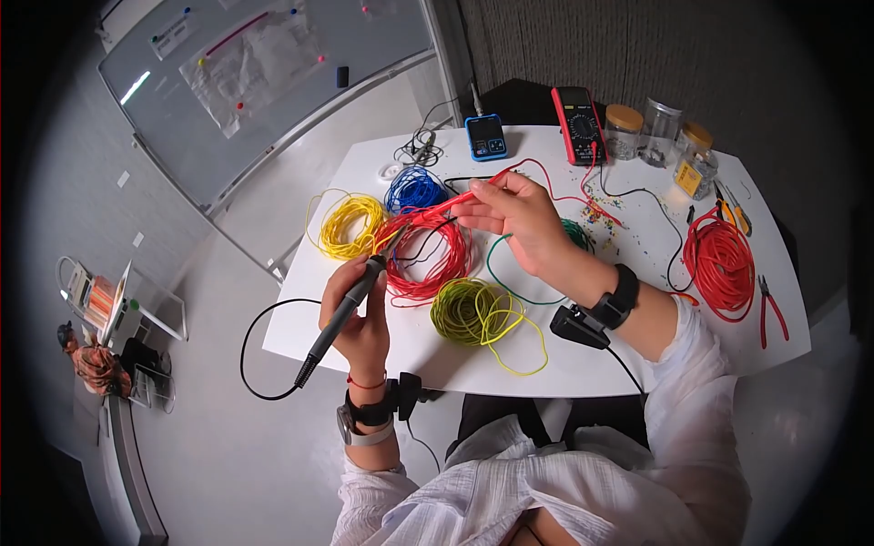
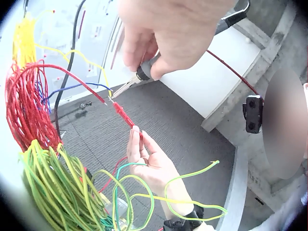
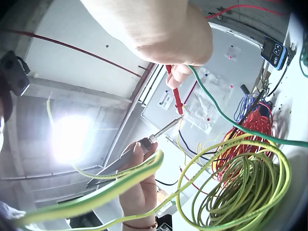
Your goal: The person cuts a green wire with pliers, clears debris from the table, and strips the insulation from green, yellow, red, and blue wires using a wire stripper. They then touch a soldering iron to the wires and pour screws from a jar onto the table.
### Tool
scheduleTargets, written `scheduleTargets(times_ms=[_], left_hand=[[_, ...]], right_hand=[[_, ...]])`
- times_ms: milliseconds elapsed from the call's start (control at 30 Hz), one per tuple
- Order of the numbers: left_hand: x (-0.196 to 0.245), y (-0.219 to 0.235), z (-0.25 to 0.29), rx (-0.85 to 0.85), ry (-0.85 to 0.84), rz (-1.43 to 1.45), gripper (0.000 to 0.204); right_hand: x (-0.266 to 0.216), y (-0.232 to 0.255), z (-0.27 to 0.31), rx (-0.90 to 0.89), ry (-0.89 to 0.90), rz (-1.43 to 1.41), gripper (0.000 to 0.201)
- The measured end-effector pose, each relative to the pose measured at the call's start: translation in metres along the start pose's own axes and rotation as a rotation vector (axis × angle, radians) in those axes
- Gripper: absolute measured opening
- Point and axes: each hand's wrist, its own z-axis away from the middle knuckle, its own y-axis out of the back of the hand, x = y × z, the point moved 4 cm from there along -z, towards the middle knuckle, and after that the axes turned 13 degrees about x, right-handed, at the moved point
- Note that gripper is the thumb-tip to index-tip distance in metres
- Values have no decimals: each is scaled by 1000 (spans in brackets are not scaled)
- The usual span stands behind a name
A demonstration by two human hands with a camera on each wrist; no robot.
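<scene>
My left hand point(image 1: 362, 318) grips the grey handle of a soldering iron point(image 1: 328, 335), its metal tip pointing up and away over the wire coils. In my right hand point(image 1: 523, 217), thumb and fingers pinch a red test probe point(image 1: 448, 204). The right wrist view shows the point of the probe point(image 3: 178, 102) right at the iron's tip point(image 3: 168, 128). Thin ends of a yellow wire point(image 2: 107, 77) and a blue wire point(image 2: 72, 86) reach up close to the two tips. A red wire coil point(image 1: 439, 273) and a yellow-green coil point(image 1: 469, 314) lie below my hands.
On the white table point(image 1: 583, 364) stand a red multimeter point(image 1: 580, 127), a blue handheld tester point(image 1: 485, 136) and several jars point(image 1: 624, 127). Yellow point(image 1: 353, 227) and blue point(image 1: 416, 189) coils lie behind. Another red coil point(image 1: 721, 264) and red-handled pliers point(image 1: 772, 314) are at right.
</scene>
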Motion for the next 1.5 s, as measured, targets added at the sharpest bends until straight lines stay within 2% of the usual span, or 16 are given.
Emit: scheduleTargets(times_ms=[600,667,1500], left_hand=[[-4,4,0,40,111,83,26],[-5,5,0,87,145,109,26],[-8,7,-1,80,180,124,27]], right_hand=[[1,1,0,-7,-12,-13,17],[2,2,0,-6,-13,-11,16],[1,3,0,-6,-3,-1,16]])
